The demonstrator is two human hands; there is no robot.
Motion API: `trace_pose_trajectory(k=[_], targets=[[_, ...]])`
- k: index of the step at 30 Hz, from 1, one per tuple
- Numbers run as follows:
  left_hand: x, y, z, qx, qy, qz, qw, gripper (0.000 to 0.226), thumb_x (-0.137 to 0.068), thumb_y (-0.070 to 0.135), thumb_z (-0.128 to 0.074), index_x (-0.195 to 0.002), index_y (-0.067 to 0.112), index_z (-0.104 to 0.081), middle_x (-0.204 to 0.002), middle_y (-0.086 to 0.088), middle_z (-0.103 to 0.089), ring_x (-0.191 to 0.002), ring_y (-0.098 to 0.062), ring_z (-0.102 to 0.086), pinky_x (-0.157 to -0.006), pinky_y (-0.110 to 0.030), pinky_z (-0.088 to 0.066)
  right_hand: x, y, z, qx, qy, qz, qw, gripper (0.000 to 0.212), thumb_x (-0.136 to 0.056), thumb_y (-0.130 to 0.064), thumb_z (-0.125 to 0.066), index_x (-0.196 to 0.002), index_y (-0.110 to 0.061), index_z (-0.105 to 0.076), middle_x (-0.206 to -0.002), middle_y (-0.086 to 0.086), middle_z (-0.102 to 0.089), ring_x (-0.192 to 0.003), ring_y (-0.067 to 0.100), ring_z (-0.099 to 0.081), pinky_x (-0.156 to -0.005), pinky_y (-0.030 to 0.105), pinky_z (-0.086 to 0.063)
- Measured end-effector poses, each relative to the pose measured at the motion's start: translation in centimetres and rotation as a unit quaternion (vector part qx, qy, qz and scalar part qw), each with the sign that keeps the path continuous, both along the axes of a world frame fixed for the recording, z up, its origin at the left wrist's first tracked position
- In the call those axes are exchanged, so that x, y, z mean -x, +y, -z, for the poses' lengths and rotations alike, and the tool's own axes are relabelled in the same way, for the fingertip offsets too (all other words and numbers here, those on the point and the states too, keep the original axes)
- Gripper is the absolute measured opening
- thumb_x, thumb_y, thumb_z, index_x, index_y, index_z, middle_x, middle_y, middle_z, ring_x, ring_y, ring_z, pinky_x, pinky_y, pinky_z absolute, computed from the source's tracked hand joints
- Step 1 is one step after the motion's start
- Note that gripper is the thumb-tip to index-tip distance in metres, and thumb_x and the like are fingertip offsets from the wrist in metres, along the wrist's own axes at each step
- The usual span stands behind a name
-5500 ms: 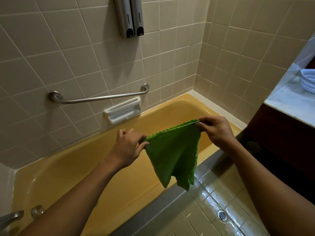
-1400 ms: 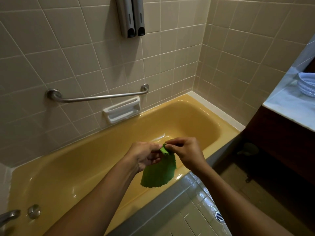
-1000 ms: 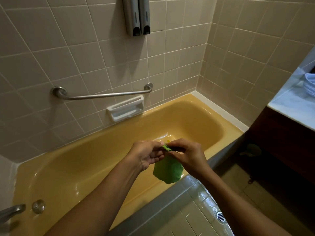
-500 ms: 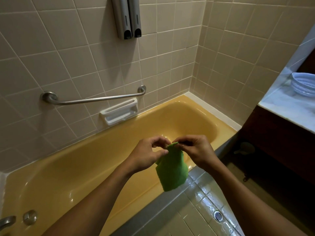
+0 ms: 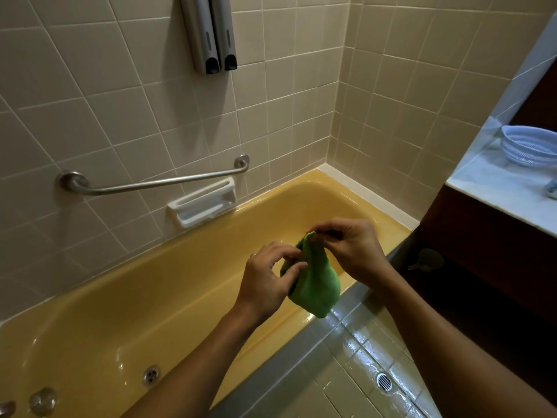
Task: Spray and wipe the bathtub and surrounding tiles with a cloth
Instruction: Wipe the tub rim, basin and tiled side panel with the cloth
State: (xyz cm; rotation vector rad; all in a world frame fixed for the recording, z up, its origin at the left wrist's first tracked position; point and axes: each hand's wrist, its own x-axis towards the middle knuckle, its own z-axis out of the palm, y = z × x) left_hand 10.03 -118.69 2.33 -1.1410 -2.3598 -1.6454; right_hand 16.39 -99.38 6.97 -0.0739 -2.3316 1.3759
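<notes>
Head view: both hands pinch a folded green cloth (image 5: 316, 282) above the yellow bathtub (image 5: 120, 312), left hand (image 5: 268, 279) at its side, right hand (image 5: 352, 248) at its top.

**Q:** Which items does the frame edge cut off?
**A:** The two wall dispensers (image 5: 211, 34) lose their tops at the upper edge. The basket (image 5: 530, 146) and a small blue item (image 5: 553, 188) on the table (image 5: 497, 188) are clipped at the right. Only a sliver of the tap (image 5: 6, 409) shows at lower left.

**Q:** What is hidden or unclear?
**A:** The left hand (image 5: 268, 279) covers one side of the cloth (image 5: 316, 282). A pale shape (image 5: 425, 260) in shadow below the table cannot be identified.
</notes>
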Motion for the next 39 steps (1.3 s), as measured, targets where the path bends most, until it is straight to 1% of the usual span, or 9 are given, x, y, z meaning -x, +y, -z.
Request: trace_pose_trajectory(k=[6, 11, 16, 19, 26, 29, 33, 36, 39], targets=[[-0.1, 0.1, -0.5, 0.02, -0.088, 0.028, 0.996, 0.002, -0.098, 0.028, -0.065, -0.098, 0.025, -0.064, -0.094, 0.015, -0.067, -0.095, -0.009, -0.064, -0.084, -0.024, -0.055, 0.2, 0.4, -0.5, -0.021, 0.016, 0.006, 1.0, 0.018, -0.089, -0.004, -0.072, -0.102, -0.015, -0.078, -0.095, -0.007, -0.076, -0.094, 0.007, -0.072, -0.084, 0.028, -0.061], [1.2, -1.3, -0.5, 0.198, -0.11, 0.075, 0.971, 0.028, -0.094, 0.049, -0.062, -0.119, 0.041, -0.05, -0.099, 0.019, -0.064, -0.102, -0.002, -0.059, -0.1, -0.05, -0.047, 0.1, 1.1, -0.9, -0.009, 0.024, 0.012, 1.0, 0.02, -0.089, -0.002, -0.072, -0.102, -0.016, -0.078, -0.095, -0.009, -0.075, -0.093, 0.006, -0.071, -0.083, 0.023, -0.059], [2.4, -3.0, 0.2, 0.333, 0.007, 0.035, 0.942, 0.029, -0.098, 0.058, -0.047, -0.098, 0.033, -0.062, -0.094, 0.015, -0.056, -0.096, -0.003, -0.045, -0.093, -0.041, -0.027, -0.2, 2.4, -1.5, 0.018, 0.027, 0.034, 0.999, 0.028, -0.088, 0.0, -0.073, -0.098, -0.026, -0.075, -0.09, -0.018, -0.074, -0.088, 0.002, -0.071, -0.081, 0.017, -0.057], [3.4, -4.0, 0.3, 0.391, 0.089, -0.009, 0.916, 0.029, -0.1, 0.057, -0.046, -0.106, 0.037, -0.065, -0.103, 0.017, -0.051, -0.1, -0.006, -0.04, -0.094, -0.04, -0.028, -0.6, 3.4, -1.1, 0.031, 0.019, 0.057, 0.998, 0.028, -0.087, -0.002, -0.073, -0.096, -0.028, -0.075, -0.09, -0.017, -0.074, -0.086, -0.001, -0.07, -0.08, 0.016, -0.056], [4.2, -5.7, 0.2, 0.294, 0.187, -0.011, 0.937, 0.041, -0.091, 0.063, -0.046, -0.106, 0.034, -0.07, -0.11, 0.02, -0.063, -0.113, -0.008, -0.048, -0.092, -0.039, -0.021, -1.2, 5.1, 0.2, 0.063, -0.012, 0.1, 0.993, 0.019, -0.09, -0.01, -0.071, -0.107, -0.016, -0.076, -0.099, -0.003, -0.075, -0.096, 0.011, -0.071, -0.085, 0.027, -0.058], [4.5, -6.2, -0.5, 0.301, 0.285, -0.025, 0.91, 0.033, -0.092, 0.057, -0.051, -0.104, 0.031, -0.068, -0.099, 0.012, -0.06, -0.099, -0.016, -0.051, -0.085, -0.041, -0.029, -1.4, 5.7, 0.9, 0.061, -0.037, 0.117, 0.99, 0.021, -0.09, -0.01, -0.072, -0.11, -0.011, -0.076, -0.098, -0.002, -0.075, -0.092, 0.011, -0.071, -0.085, 0.03, -0.06], [5.2, -6.6, -2.8, 0.297, 0.398, -0.039, 0.867, 0.029, -0.093, 0.048, -0.056, -0.106, 0.025, -0.07, -0.117, -0.002, -0.058, -0.115, -0.028, -0.051, -0.093, -0.048, -0.033, -2.1, 5.3, 1.7, 0.062, -0.063, 0.118, 0.989, 0.018, -0.092, -0.007, -0.069, -0.109, -0.007, -0.075, -0.091, 0.001, -0.074, -0.074, 0.002, -0.068, -0.071, 0.017, -0.058], [5.4, -7.2, -4.8, 0.324, 0.406, -0.065, 0.852, 0.02, -0.089, 0.042, -0.071, -0.099, 0.024, -0.072, -0.133, -0.009, -0.058, -0.125, -0.032, -0.052, -0.095, -0.051, -0.032, -2.5, 4.8, 2.0, 0.077, -0.065, 0.122, 0.987, 0.016, -0.092, -0.006, -0.069, -0.099, -0.02, -0.074, -0.086, -0.001, -0.073, -0.071, 0.001, -0.068, -0.071, 0.02, -0.059], [5.3, -7.6, -5.9, 0.372, 0.361, -0.068, 0.853, 0.021, -0.087, 0.043, -0.071, -0.099, 0.025, -0.068, -0.112, 0.0, -0.066, -0.104, -0.023, -0.063, -0.091, -0.047, -0.036, -2.6, 4.4, 2.2, 0.053, -0.086, 0.096, 0.99, 0.017, -0.091, -0.01, -0.072, -0.093, -0.026, -0.074, -0.083, -0.002, -0.075, -0.075, 0.007, -0.07, -0.072, 0.024, -0.06]])
